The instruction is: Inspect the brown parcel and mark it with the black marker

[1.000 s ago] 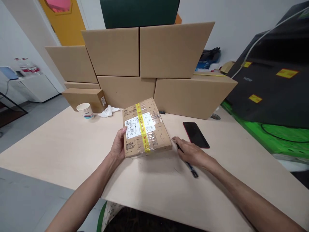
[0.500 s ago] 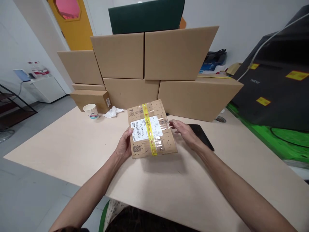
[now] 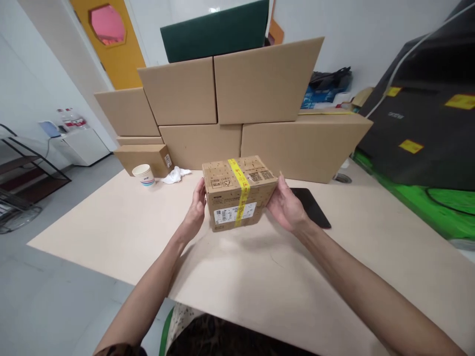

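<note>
Holding, head view: we have the taped parcel (image 3: 232, 196) between our two hands, over the middle of the table (image 3: 111, 227), its top and labelled side both facing us; we cannot tell whether its base touches the tabletop.
Left hand (image 3: 195, 210): our fingers curve, partly open, against the parcel's left side.
Right hand (image 3: 287, 207): ours is opened wider, palm toward the parcel, fingers on its right side, some hidden.
Yellow tape (image 3: 245, 190): runs over the top and down across the white label (image 3: 226, 215).
Dark flat device (image 3: 315, 210): lies just beyond our right wrist.
Paper cup (image 3: 144, 175): stands upright near a crumpled tissue (image 3: 176, 175) and a small carton (image 3: 141, 158).
Large cartons (image 3: 272, 89): we see them stacked behind, a dark green box (image 3: 215, 32) on top.
</note>
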`<state>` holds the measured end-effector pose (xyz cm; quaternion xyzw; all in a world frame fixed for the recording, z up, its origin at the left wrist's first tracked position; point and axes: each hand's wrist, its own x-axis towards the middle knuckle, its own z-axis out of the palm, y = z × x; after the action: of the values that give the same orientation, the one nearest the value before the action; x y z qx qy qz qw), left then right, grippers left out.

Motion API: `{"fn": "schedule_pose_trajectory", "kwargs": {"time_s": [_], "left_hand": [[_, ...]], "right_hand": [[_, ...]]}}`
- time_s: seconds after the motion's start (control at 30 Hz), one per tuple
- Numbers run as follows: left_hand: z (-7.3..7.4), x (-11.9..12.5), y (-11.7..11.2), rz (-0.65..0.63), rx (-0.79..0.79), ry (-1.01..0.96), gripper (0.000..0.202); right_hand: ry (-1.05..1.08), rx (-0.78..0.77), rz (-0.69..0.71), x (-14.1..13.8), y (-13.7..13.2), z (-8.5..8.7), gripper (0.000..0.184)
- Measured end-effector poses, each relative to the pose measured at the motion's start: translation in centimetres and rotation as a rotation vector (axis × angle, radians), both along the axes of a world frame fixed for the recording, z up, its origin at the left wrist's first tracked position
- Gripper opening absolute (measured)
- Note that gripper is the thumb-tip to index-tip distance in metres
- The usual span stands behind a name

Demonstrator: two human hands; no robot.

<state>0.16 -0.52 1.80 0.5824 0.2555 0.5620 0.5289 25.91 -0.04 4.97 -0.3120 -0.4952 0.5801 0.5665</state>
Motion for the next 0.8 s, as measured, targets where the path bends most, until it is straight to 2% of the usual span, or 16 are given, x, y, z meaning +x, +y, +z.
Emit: {"fn": "schedule_pose_trajectory", "kwargs": {"time_s": [0.13,0.27,0.37,0.43,0.53,0.6,0.7,0.77,0.8], "left_hand": [[1.5,1.6,0.4,-0.012,-0.166,-0.139,0.074],[3.7,2.2,1.4,-0.015,-0.320,-0.257,0.070],[5.0,2.6,2.0,0.005,-0.322,-0.329,0.071],[5.5,3.2,2.1,0.006,-0.335,-0.357,0.072],[5.4,4.2,2.2,-0.027,-0.410,-0.371,0.068],[4.9,4.8,2.1,-0.008,-0.419,-0.372,0.058],[3.8,5.4,1.9,0.150,-0.339,-0.372,0.043],[3.1,5.6,1.7,0.235,-0.371,-0.377,0.043],[2.8,5.6,1.5,0.228,-0.424,-0.381,0.045]], "right_hand": [[-0.020,0.058,-0.028,0.2,-0.3,0.2,0.061],[-0.058,0.207,-0.053,0.3,-0.4,0.1,0.050],[-0.056,0.303,-0.149,0.3,-0.4,0.2,0.047],[-0.017,0.281,-0.199,0.3,-0.4,0.4,0.047],[0.063,0.161,-0.237,0.4,-0.3,0.8,0.049],[0.070,0.095,-0.278,0.6,-0.3,1.0,0.048],[0.040,0.040,-0.293,0.7,-0.3,1.0,0.046],[0.018,0.043,-0.251,0.8,-0.4,0.7,0.047],[0.006,0.057,-0.231,0.8,-0.3,0.5,0.048]]}}
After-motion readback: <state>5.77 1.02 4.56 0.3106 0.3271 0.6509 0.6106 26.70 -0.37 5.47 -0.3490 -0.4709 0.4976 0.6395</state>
